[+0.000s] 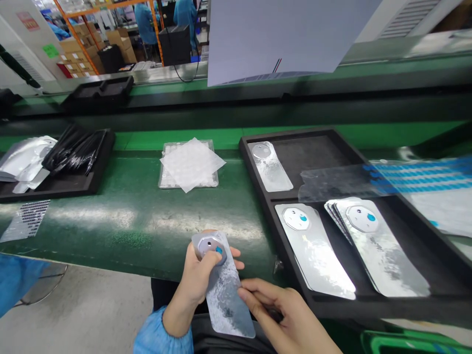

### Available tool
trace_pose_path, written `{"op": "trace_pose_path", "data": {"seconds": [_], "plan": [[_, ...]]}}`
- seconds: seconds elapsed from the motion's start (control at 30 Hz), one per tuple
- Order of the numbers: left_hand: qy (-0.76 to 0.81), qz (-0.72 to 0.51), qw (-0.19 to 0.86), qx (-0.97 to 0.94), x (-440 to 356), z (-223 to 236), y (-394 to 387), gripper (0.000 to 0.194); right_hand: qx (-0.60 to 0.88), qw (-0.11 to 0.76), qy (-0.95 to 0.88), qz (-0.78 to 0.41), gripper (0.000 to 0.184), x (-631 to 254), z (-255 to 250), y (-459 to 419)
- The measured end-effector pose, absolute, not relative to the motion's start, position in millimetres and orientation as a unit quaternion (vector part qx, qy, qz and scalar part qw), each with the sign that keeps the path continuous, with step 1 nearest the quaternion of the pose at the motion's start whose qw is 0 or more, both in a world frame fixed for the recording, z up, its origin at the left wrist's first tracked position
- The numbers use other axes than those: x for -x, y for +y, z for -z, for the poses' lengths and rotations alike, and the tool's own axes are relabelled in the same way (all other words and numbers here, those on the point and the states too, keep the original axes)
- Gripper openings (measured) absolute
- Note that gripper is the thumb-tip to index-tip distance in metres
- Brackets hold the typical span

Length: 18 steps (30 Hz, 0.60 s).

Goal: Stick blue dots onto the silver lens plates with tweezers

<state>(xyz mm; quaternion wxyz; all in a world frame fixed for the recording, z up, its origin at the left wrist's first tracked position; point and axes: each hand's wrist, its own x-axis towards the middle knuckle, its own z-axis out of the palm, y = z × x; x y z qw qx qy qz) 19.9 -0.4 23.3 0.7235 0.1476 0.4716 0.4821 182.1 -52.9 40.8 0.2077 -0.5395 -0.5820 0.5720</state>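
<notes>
My left hand (pixel 197 275) holds a thin silver plate (pixel 228 300) near the front edge of the bench. Its thumb presses on the round, many-sided disc at the plate's top end, beside a small blue sticker (pixel 219 250). Thumb and forefinger of my right hand (pixel 280 309) pinch the plate's right edge about halfway down. To the right, similar silver plates with blue-dotted discs lie in two stacks, a left stack (pixel 313 250) and a right stack (pixel 383 250), in a black tray (pixel 258 196). One more plate (pixel 271 167) without a visible blue dot lies in its upper left compartment.
A clear strip with blue marks (pixel 416 177) crosses the tray's right side. White sheets (pixel 193 162) rest on a clear case mid-bench. At left, another black tray (pixel 92 182) holds black bags and silver pieces. A white panel (pixel 287 39) hangs ahead.
</notes>
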Motion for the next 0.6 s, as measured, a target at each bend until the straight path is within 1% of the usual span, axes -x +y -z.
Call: {"op": "trace_pose_path", "data": {"seconds": [0.13, 0.27, 0.37, 0.43, 0.5, 0.6], "plan": [[0.459, -0.470, 0.738, -0.155, -19, -24, 1, 0.039, 0.542, 0.207, -0.580, -0.572, 0.048, -182, -40, -54], [0.443, -0.451, 0.755, -0.174, -18, -26, 3, 0.032, 0.551, 0.236, -0.557, -0.574, 0.046, -181, -43, -52], [0.434, -0.436, 0.758, -0.215, -18, -27, 3, 0.043, 0.559, 0.262, -0.552, -0.561, 0.046, -182, -42, -49], [0.432, -0.427, 0.758, -0.239, -18, -27, 3, 0.051, 0.560, 0.260, -0.572, -0.540, 0.042, -187, -40, -48], [0.438, -0.422, 0.752, -0.255, -19, -28, 3, 0.055, 0.572, 0.263, -0.598, -0.496, 0.035, -193, -42, -47], [0.460, -0.407, 0.727, -0.308, -21, -29, 2, 0.055, 0.600, 0.316, -0.648, -0.347, 0.021, -201, -51, -46]]}}
